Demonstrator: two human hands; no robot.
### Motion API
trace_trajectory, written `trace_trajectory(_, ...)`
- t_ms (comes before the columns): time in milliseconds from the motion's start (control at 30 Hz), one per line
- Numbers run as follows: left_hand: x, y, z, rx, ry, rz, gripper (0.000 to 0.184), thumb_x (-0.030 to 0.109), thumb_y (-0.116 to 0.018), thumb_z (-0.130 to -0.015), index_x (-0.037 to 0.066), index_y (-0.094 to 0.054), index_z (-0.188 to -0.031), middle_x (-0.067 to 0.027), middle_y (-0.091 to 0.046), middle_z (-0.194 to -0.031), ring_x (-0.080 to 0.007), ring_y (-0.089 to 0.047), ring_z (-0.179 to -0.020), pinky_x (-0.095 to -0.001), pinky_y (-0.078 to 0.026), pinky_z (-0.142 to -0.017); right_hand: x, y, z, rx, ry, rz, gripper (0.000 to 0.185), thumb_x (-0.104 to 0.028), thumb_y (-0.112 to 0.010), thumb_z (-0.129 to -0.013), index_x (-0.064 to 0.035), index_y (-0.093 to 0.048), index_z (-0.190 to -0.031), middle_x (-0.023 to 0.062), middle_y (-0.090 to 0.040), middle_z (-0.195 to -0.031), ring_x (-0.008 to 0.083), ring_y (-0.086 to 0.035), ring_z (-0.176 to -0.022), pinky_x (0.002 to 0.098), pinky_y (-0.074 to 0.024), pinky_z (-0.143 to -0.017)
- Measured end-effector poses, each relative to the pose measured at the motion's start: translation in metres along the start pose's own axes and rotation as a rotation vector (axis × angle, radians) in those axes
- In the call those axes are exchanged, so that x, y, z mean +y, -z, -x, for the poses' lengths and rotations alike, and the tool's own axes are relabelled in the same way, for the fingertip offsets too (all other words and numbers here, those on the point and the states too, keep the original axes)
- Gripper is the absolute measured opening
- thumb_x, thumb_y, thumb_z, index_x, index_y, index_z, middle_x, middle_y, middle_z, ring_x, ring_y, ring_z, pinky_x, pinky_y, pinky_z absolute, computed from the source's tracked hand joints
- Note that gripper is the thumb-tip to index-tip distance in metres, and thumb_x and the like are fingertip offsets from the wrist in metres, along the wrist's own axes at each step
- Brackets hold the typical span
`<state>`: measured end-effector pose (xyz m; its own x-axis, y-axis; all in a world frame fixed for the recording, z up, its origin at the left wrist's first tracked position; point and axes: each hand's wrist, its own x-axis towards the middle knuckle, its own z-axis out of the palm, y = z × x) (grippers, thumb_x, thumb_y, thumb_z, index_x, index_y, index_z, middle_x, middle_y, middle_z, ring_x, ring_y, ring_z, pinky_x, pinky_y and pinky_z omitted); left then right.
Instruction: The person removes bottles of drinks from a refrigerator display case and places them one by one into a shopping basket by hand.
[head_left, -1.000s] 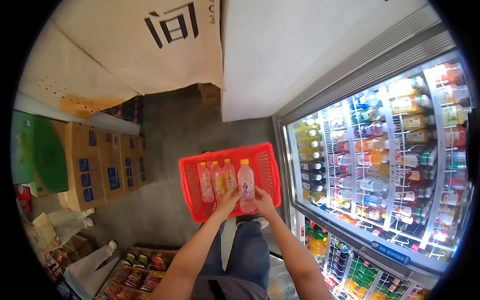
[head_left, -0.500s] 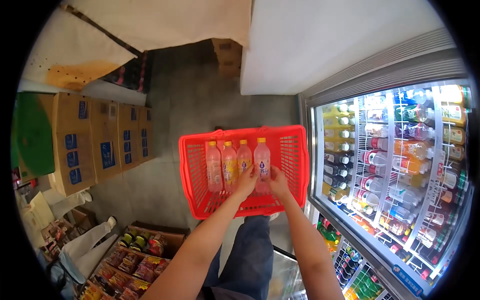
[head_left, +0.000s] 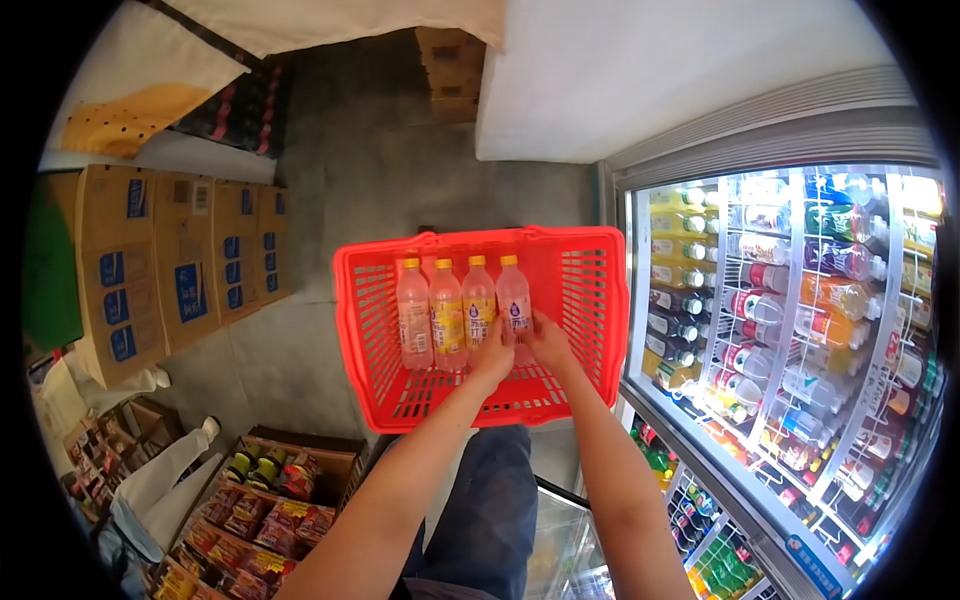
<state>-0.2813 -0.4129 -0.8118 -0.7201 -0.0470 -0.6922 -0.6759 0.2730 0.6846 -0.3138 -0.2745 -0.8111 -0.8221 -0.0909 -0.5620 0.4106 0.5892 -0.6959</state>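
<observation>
1 yellow-capped drink bottle (head_left: 514, 294) is clasped by left hand (head_left: 496, 352) and right hand (head_left: 549, 343), and could be toppled by uneven release.

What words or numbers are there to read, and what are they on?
None reads clearly enough to quote.
Bottles in the red basket: label writing too small and blurred.
Cardboard boxes: white marks on blue patches, too small.
Blue sticker on the fridge edge: blurred.
Drinks in the fridge and snack packets: too small.

Gry flr (head_left: 340, 195), fridge (head_left: 780, 143) (v. bright).
</observation>
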Motion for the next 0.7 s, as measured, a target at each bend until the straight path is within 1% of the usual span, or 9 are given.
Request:
trace_trajectory(67,0.026,0.015,0.014,-0.08,0.105,0.024,0.056,0.026,-0.048,-0.099,0.013,-0.029,-0.15,-0.0161,-0.041,-0.148,-0.0245,-0.043,-0.133,-0.0305,-0.035,-0.106,-0.003,-0.002,0.0,-0.005,0.0,0.019,0.045,-0.024,-0.069,-0.081,-0.0046,-0.058,-0.121,0.0219,-0.067,-0.101,0.0391,-0.065,-0.096,0.0441,-0.0515,-0.08)
trace_trajectory(133,0.011,0.011,0.011,-0.074,0.075,0.043,0.057,0.024,-0.048,-0.099,0.013,-0.029,-0.151,-0.0157,-0.041,-0.148,-0.0236,-0.043,-0.133,-0.0302,-0.036,-0.105,-0.016,0.003,0.004,-0.089,-0.097,0.07,0.051,-0.028,-0.065,-0.087,-0.0077,-0.053,-0.132,0.0211,-0.066,-0.111,0.0367,-0.063,-0.106,0.0409,-0.0495,-0.089)
trace_trajectory(200,0.0,0.006,0.009,-0.074,0.043,0.066,0.058,0.023,-0.048,-0.098,0.012,-0.028,-0.151,-0.0153,-0.041,-0.147,-0.0226,-0.044,-0.132,-0.03,-0.036,-0.105,-0.014,0.001,0.006,-0.071,-0.069,0.052,0.051,-0.029,-0.064,-0.087,-0.0077,-0.052,-0.133,0.0225,-0.066,-0.111,0.0381,-0.062,-0.106,0.042,-0.0497,-0.088)
trace_trajectory(267,-0.004,0.002,0.01,-0.097,0.1,0.102,0.059,0.019,-0.049,-0.096,0.012,-0.028,-0.151,-0.014,-0.045,-0.144,-0.0218,-0.046,-0.128,-0.0297,-0.037,-0.104,-0.008,-0.003,0.007,-0.048,-0.042,0.038,0.052,-0.03,-0.063,-0.087,-0.0078,-0.052,-0.133,0.0239,-0.065,-0.11,0.0394,-0.062,-0.107,0.043,-0.0499,-0.088)
trace_trajectory(333,-0.003,0.004,0.016,-0.113,0.101,0.141,0.059,0.017,-0.049,-0.096,0.011,-0.029,-0.151,-0.0136,-0.046,-0.143,-0.0215,-0.046,-0.127,-0.0297,-0.037,-0.104,-0.001,-0.012,0.005,0.05,0.003,0.053,0.058,-0.029,-0.067,-0.083,-0.0014,-0.052,-0.131,0.0281,-0.065,-0.104,0.0405,-0.064,-0.099,0.0455,-0.0513,-0.081)
trace_trajectory(433,-0.001,0.014,0.023,-0.167,0.124,0.214,0.058,0.013,-0.049,-0.095,0.011,-0.032,-0.15,-0.0131,-0.047,-0.142,-0.0214,-0.047,-0.126,-0.03,-0.038,-0.104,-0.006,-0.008,0.009,-0.033,-0.109,0.107,0.062,-0.03,-0.066,-0.084,0.0028,-0.049,-0.133,0.0317,-0.061,-0.112,0.0407,-0.061,-0.107,0.0445,-0.0499,-0.088)
trace_trajectory(500,0.001,0.021,0.029,-0.21,0.142,0.252,0.057,0.012,-0.049,-0.095,0.01,-0.033,-0.149,-0.0131,-0.047,-0.141,-0.0215,-0.048,-0.126,-0.0303,-0.038,-0.104,-0.01,-0.008,0.016,0.003,-0.118,0.113,0.062,-0.03,-0.065,-0.084,0.0037,-0.049,-0.134,0.0317,-0.06,-0.114,0.0407,-0.06,-0.109,0.044,-0.0489,-0.09)
trace_trajectory(567,0.004,0.028,0.04,-0.2,0.058,0.307,0.054,0.009,-0.049,-0.094,0.008,-0.038,-0.147,-0.0123,-0.05,-0.138,-0.0213,-0.049,-0.125,-0.0302,-0.039,-0.103,-0.015,-0.004,0.026,0.044,-0.125,0.124,0.062,-0.03,-0.064,-0.084,0.0045,-0.048,-0.134,0.0317,-0.06,-0.117,0.0407,-0.059,-0.112,0.0435,-0.0478,-0.093)
trace_trajectory(700,0.038,0.052,0.079,-0.147,0.021,0.201,0.051,0.009,-0.048,-0.094,0.006,-0.041,-0.144,-0.0108,-0.052,-0.134,-0.0213,-0.05,-0.123,-0.0309,-0.041,-0.101,-0.051,0.018,0.061,0.105,-0.106,0.113,0.059,-0.028,-0.064,-0.087,0.0035,-0.049,-0.134,0.0281,-0.06,-0.121,0.0341,-0.06,-0.115,0.038,-0.0471,-0.096)
